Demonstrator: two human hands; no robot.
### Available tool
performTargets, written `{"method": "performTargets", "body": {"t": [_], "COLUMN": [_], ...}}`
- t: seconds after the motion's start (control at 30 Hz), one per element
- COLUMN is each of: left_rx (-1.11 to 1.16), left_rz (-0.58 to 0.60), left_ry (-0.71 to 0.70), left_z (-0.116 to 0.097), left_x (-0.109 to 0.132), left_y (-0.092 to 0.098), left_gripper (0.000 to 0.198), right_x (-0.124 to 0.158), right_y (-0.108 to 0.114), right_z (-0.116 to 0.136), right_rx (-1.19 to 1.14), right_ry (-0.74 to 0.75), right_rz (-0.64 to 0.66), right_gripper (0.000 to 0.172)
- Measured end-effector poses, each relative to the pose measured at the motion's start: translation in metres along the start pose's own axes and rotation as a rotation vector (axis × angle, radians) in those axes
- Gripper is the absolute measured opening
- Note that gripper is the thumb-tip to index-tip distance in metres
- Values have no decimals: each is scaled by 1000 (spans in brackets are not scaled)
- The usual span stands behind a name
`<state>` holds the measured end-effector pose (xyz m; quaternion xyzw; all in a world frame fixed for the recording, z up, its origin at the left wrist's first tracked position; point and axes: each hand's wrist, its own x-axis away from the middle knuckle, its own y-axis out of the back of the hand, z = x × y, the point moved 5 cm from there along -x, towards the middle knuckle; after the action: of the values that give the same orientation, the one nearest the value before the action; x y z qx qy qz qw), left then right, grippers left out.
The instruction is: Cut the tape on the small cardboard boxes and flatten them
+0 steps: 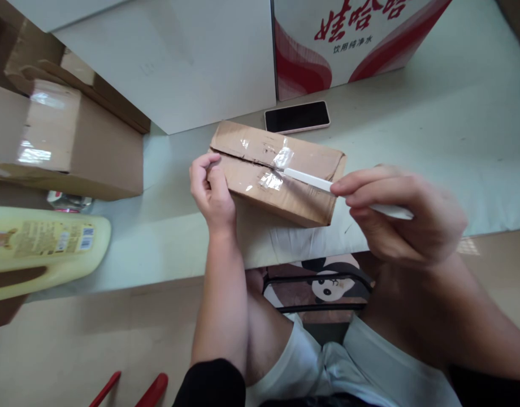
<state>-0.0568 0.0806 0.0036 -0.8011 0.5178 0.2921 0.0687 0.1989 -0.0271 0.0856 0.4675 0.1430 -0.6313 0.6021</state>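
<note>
A small brown cardboard parcel (281, 169), sealed with clear tape, lies on the pale table (433, 124) in front of me. My left hand (211, 189) grips its left end, fingers curled over the edge. My right hand (406, 212) is closed on a white knife (311, 180), held like a pen. The blade tip rests on the taped seam near the middle of the parcel's top.
A black phone (297, 116) lies just behind the parcel. A red and white printed box (349, 39) and a white box (175, 62) stand at the back. Open cardboard boxes (69, 141) and a yellow bottle (39, 246) sit to the left. My knees are under the table edge.
</note>
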Motion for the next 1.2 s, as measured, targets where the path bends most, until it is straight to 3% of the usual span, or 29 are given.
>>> {"method": "performTargets", "body": {"t": [0.23, 0.6, 0.87, 1.2], "left_rx": [-19, -22, -7, -2], "left_rz": [12, 19, 8, 35], "left_ry": [-15, -6, -3, 11], "left_z": [2, 2, -1, -1], "left_x": [0, 1, 0, 0], "left_y": [0, -2, -1, -1], "left_gripper": [21, 20, 20, 21], "right_x": [0, -2, -4, -2], "right_y": [8, -6, 7, -1], "right_z": [0, -3, 10, -2], "right_rx": [0, 17, 47, 2], "right_ry": [-13, 6, 33, -4], "right_rz": [-5, 79, -2, 33], "right_gripper": [19, 15, 15, 12]}}
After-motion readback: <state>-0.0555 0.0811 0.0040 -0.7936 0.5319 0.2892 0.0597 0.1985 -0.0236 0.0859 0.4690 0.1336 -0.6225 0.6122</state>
